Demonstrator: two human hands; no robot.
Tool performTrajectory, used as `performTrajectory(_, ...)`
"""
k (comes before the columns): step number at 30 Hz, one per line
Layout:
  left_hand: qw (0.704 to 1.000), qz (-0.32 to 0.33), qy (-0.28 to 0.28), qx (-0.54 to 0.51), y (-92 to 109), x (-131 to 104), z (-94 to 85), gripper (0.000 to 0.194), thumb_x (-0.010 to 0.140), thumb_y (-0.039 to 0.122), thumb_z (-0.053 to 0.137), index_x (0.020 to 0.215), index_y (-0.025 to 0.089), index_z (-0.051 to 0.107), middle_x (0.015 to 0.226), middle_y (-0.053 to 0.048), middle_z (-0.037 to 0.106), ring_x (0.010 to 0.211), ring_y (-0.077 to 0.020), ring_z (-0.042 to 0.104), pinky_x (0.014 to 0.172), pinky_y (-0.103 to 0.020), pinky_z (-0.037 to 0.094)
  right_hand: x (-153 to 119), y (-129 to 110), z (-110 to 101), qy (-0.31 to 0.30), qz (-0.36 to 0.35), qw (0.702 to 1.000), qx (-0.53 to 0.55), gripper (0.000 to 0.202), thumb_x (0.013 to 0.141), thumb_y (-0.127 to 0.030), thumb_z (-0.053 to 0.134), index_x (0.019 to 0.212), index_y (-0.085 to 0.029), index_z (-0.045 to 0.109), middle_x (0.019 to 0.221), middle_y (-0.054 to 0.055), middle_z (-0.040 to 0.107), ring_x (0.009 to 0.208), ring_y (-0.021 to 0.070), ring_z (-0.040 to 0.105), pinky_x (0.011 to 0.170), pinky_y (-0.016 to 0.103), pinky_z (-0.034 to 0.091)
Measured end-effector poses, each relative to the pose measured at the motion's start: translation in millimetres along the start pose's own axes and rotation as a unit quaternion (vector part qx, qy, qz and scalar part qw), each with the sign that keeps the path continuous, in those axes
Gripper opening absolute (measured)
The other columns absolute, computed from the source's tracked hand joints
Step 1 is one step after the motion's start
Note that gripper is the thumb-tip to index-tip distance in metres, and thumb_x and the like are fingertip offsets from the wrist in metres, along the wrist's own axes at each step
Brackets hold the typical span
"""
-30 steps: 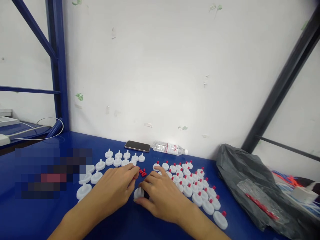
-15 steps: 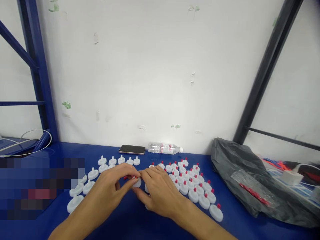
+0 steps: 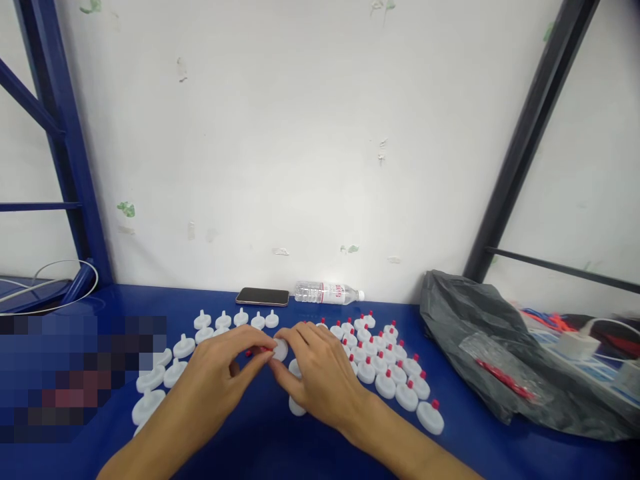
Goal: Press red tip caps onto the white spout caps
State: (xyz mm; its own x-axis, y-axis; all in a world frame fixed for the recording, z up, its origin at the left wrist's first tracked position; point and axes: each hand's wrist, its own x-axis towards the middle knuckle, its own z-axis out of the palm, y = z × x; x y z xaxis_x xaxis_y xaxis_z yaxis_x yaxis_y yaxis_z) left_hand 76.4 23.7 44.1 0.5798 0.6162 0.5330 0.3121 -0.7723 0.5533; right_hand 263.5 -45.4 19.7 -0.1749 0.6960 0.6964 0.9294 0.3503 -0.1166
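Pinching a red cap [image 3: 267,349] in the fingertips of the left hand [image 3: 215,367], against a white lid [image 3: 281,350] gripped by the fingers of the right hand [image 3: 323,377] — both at lower centre of the frame. Too small to tell whether fitted together. Partly hidden beneath the right hand, two spare lids [image 3: 296,405]. Spread over the blue table [image 3: 240,440] at lower left, bare lids [image 3: 183,345], nozzles upward; at lower right, a cluster of capped lids [image 3: 385,383]. Lying near the wall [image 3: 250,167], above the hands, a phone [image 3: 263,297] and a bottle [image 3: 327,293]. Draped at far lower right — a dark bag [image 3: 460,313], with a clear packet [image 3: 505,379] of red pieces on top.
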Motion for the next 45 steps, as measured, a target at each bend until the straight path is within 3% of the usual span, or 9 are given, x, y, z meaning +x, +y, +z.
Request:
performTrajectory(6,0.999,-0.046,0.029,-0.003,4.6,1.4,-6.1,0.025,0.093,0.049,0.059,0.093,0.031,0.077,0.09,0.003,0.08,0.073,-0.018,0.07,0.056,-0.026,0.049,0.6,5.5,2.2,0.017,0.018,0.999,0.029,0.026,0.098,-0.04,0.07,0.114,-0.021,0.062,0.098,0.004,0.074,0.086,0.0257,0.069,0.079,0.038,0.052)
performTrajectory(9,0.996,-0.09,0.001,-0.006,3.8,2.1,-8.2,0.03,0.094,0.055,0.057,0.097,0.032,0.075,0.083,0.004,0.079,0.064,-0.0173,0.065,0.05,-0.027,0.041,0.9,5.5,0.0,0.02,0.043,0.996,0.079,0.029,0.096,-0.042,0.073,0.115,-0.023,0.062,0.099,0.002,0.074,0.087,0.0241,0.068,0.078,0.035,0.052)
performTrajectory(13,0.995,-0.092,-0.024,-0.007,2.0,0.7,-10.2,0.032,0.096,0.057,0.055,0.105,0.031,0.071,0.089,0.003,0.079,0.075,-0.0198,0.068,0.057,-0.028,0.044,1.8,3.9,-5.2,0.025,0.051,0.992,0.112,0.029,0.095,-0.046,0.073,0.111,-0.023,0.064,0.096,0.001,0.074,0.084,0.0223,0.067,0.076,0.034,0.052)
performTrajectory(18,0.995,-0.037,-0.086,0.023,3.1,-5.9,-9.3,0.044,0.107,0.051,0.035,0.082,0.026,0.06,0.077,0.003,0.068,0.071,-0.018,0.062,0.07,-0.03,0.043,0.2,6.0,-5.6,0.04,0.019,0.987,0.155,0.034,0.094,-0.049,0.072,0.114,-0.022,0.066,0.104,0.003,0.075,0.091,0.0203,0.07,0.083,0.034,0.055)
performTrajectory(23,0.991,-0.064,-0.12,-0.005,10.7,-14.2,-5.7,0.052,0.109,0.052,0.024,0.079,0.025,0.056,0.073,0.002,0.065,0.072,-0.0183,0.061,0.07,-0.03,0.043,0.7,7.1,-4.3,0.076,-0.022,0.968,0.24,0.033,0.094,-0.049,0.072,0.111,-0.022,0.067,0.107,0.004,0.076,0.099,0.0182,0.073,0.087,0.03,0.058)
performTrajectory(27,0.985,-0.097,-0.133,-0.052,12.8,-17.6,-4.9,0.053,0.109,0.056,0.025,0.08,0.025,0.058,0.068,0.003,0.063,0.065,-0.0167,0.058,0.064,-0.028,0.045,2.7,3.2,-5.7,0.137,-0.061,0.957,0.249,0.027,0.093,-0.044,0.075,0.105,-0.021,0.068,0.101,0.007,0.077,0.095,0.0194,0.075,0.083,0.031,0.061)
performTrajectory(34,0.982,-0.087,-0.137,-0.098,14.5,-18.8,-5.1,0.056,0.107,0.061,0.027,0.073,0.025,0.051,0.06,0.006,0.056,0.055,-0.0133,0.052,0.058,-0.027,0.042,0.6,-4.1,-5.5,0.206,-0.102,0.946,0.228,0.018,0.093,-0.033,0.078,0.1,-0.02,0.067,0.094,0.007,0.078,0.088,0.0185,0.075,0.077,0.03,0.062)
performTrajectory(40,0.983,-0.087,-0.127,-0.1,19.0,-18.9,-5.8,0.054,0.107,0.06,0.03,0.07,0.025,0.048,0.061,0.006,0.053,0.056,-0.0133,0.05,0.058,-0.026,0.041,-0.4,-6.4,-6.1,0.189,-0.084,0.957,0.205,0.015,0.097,-0.035,0.072,0.099,-0.021,0.066,0.097,0.007,0.079,0.09,0.0189,0.076,0.078,0.031,0.063)
performTrajectory(45,0.993,-0.075,-0.095,-0.013,21.0,-9.1,-8.7,0.053,0.107,0.057,0.028,0.07,0.025,0.049,0.06,0.004,0.057,0.056,-0.016,0.051,0.058,-0.03,0.038,1.8,-8.7,-9.8,0.107,-0.012,0.979,0.171,0.021,0.096,-0.04,0.073,0.107,-0.023,0.067,0.103,0.003,0.078,0.096,0.0187,0.074,0.089,0.034,0.058)
